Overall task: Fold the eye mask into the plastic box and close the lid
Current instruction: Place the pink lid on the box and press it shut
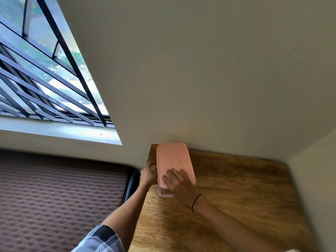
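Soft daylight is admitted through the black-barred window (45,70) at upper left, where the outdoor view is washed out. The plain cream wall (200,70) is left dim and evenly shaded. The right hand (179,182) is smeared by motion blur. Straight lines are bent by wide-angle distortion at the edges

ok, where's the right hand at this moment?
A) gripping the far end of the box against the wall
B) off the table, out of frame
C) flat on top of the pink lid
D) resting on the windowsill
C: the right hand lies spread, fingers blurred, on the near part of the pink lid, which sits on the clear box, while the left hand holds the box's left side.
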